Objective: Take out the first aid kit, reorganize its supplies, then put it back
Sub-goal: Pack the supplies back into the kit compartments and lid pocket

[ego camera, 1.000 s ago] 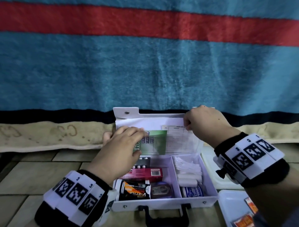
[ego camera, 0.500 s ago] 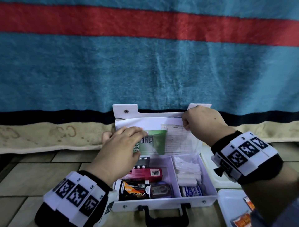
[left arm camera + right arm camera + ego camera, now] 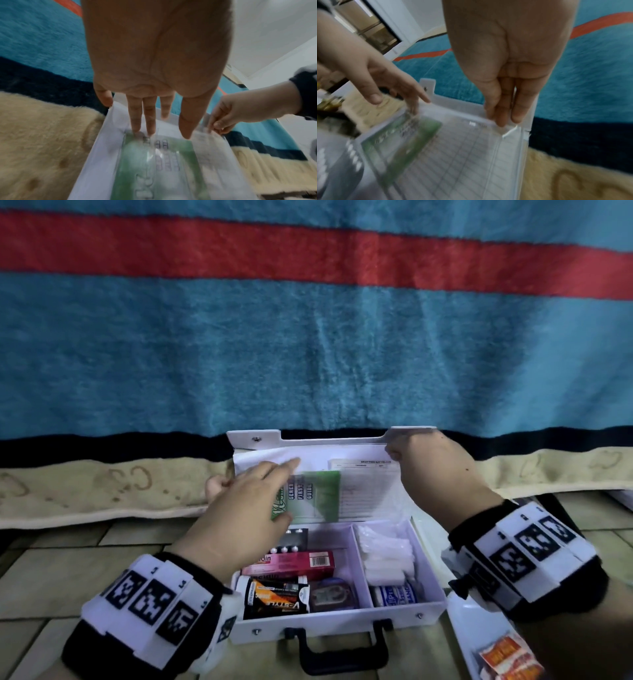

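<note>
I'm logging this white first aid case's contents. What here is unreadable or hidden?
- Head view: the left hand covers part of the green guide leaflet.
- Right wrist view: the gridded white form is too blurred to read.
- Head view: the orange sachets are cut off by the frame's bottom edge.

head view downward, wrist views close, sharing kit lid (image 3: 308, 441)

Teal plush blanket (image 3: 308, 354), red stripe (image 3: 308, 258), black band, beige hem; tan tiled floor (image 3: 68, 563); white wall (image 3: 274, 33)
</note>
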### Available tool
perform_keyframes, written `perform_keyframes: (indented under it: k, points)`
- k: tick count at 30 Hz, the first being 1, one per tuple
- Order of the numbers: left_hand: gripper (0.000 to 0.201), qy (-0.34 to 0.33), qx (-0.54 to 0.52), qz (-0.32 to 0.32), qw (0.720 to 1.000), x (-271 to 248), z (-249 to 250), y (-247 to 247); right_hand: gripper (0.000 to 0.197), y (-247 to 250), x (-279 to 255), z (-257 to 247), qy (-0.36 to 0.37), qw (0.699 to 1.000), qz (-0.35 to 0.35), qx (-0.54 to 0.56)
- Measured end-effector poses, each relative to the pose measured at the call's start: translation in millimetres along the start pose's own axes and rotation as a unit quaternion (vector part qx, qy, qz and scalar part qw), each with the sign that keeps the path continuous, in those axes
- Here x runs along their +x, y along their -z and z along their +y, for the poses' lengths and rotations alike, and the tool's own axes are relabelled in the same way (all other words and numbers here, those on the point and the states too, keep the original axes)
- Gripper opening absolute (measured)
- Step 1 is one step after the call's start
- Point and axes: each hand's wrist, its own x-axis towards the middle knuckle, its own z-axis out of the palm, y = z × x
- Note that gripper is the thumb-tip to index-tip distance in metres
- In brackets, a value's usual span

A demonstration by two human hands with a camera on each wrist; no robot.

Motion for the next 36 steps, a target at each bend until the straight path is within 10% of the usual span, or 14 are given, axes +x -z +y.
perform_keyframes:
  k: [6,16,36]
  points:
    - [0.045,-0.053,-0.046,0.027,0.997,2,35,4,0.015,38,-53,56,-0.143,0.985,0.052,0.078]
    - [0.007,-0.162,-0.018,-0.191,0.968,-14,81,-61,0.035,-7,-188,114,-0.249,0.908,-0.336,-0.015]
    - [0.015,-0.126,0.03,-0.16,0.979,-21,94,-65,0.029,-36,-209,78,-0.276,0.923,-0.27,-0.007]
